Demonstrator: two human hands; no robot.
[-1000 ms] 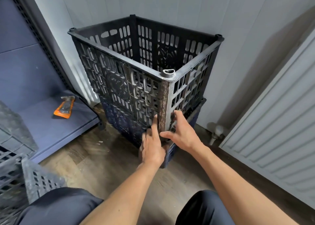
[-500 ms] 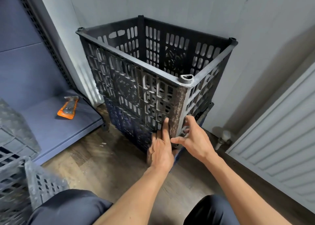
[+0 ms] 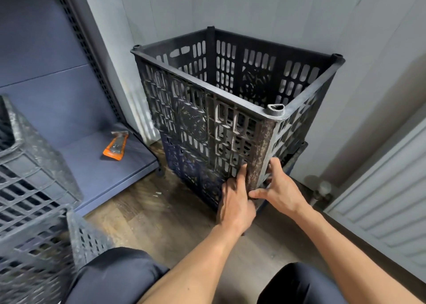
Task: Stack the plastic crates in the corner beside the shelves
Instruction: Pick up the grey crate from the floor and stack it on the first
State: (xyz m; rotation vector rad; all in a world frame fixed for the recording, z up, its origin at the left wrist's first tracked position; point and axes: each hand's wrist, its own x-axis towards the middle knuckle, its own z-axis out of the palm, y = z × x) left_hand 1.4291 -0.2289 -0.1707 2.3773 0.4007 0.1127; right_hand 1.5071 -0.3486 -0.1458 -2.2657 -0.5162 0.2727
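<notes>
A tall black plastic crate [image 3: 202, 110] stands in the corner on top of a dark blue crate [image 3: 184, 165] whose lower part shows beneath it. My left hand [image 3: 235, 200] presses flat against the front wall beside the rusty near corner post [image 3: 260, 156]. My right hand [image 3: 279, 188] touches the same post from the right side, fingers spread along the side wall and thumb against the post's foot. Neither hand curls round anything. More grey crates [image 3: 30, 188] stand stacked at the left edge of the view.
Blue shelves [image 3: 96, 165] stand left of the corner, with an orange tool [image 3: 115, 145] on the lowest board. A white radiator [image 3: 380, 200] with a valve [image 3: 322, 188] lines the right wall. Wooden floor [image 3: 161, 216] lies in front; my knees are at the bottom.
The view has shifted so the crates sit further right and lower. Both hands stay at the near corner post, pressing the stack toward the corner.
</notes>
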